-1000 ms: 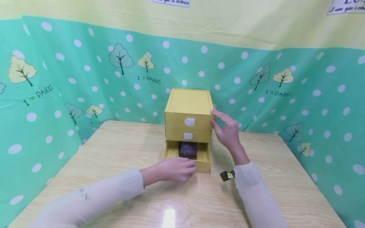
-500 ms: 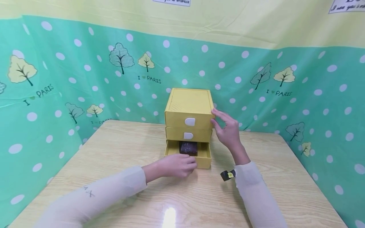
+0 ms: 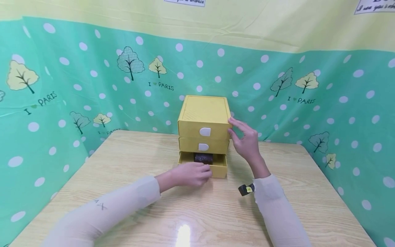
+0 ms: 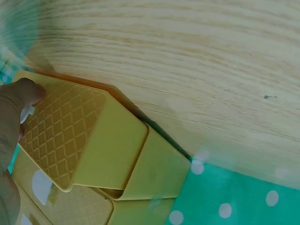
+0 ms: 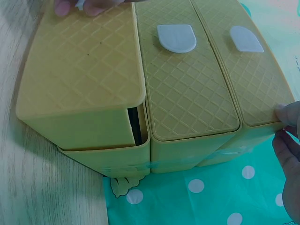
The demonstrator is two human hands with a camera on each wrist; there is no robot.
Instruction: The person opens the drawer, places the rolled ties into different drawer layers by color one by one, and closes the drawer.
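A yellow desktop drawer box (image 3: 205, 109) with several stacked drawers stands at the table's back. Its bottom drawer (image 3: 219, 171) is partly out, and a dark patterned item (image 3: 203, 158) lies inside. My left hand (image 3: 193, 174) is at that drawer's front; in the left wrist view its thumb and fingers pinch the white pull tab (image 4: 26, 114). My right hand (image 3: 247, 141) holds the box's upper right front edge between thumb and fingers. In the right wrist view, the two upper drawers, with white tabs (image 5: 177, 38), are in flush. The drawer front hides most of the dark item.
The box stands on a light wood-grain table (image 3: 197, 219). Behind and beside it hangs a green and yellow printed cloth (image 3: 216, 61). A black strap (image 3: 245, 190) with a yellow mark juts from the right cuff.
My left hand has moved away from me with the bottom drawer, which has slid further into the box. Less of the dark item shows. My right hand has stayed on the box's edge.
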